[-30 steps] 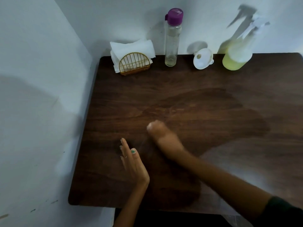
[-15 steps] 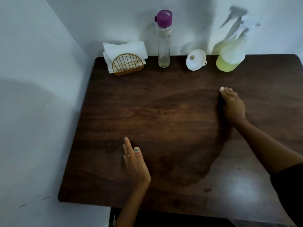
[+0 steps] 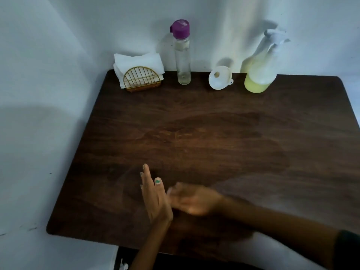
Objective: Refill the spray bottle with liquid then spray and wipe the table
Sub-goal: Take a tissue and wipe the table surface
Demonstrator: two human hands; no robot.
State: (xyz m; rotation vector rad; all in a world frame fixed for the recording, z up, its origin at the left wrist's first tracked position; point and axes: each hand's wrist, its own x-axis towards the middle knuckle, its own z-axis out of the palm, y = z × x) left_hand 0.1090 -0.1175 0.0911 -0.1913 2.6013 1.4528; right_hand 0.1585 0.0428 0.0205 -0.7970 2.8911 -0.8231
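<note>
Dark tabletop [image 3: 214, 137]: left hand [image 3: 154, 197] flat on edge as stop; right hand [image 3: 191, 200] blurred, grip cannot tell, prob. wiping w/ sprayer [image 3: 261, 75] parked at rear.

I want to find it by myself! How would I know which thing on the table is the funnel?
Look along the back edge of the dark wooden table, where four things stand against the wall. The funnel sits between the tall clear bottle with the purple cap and the spray bottle holding yellow-green liquid. It is the only small white cone there, the lowest of the row, with a hole in its middle.
</note>
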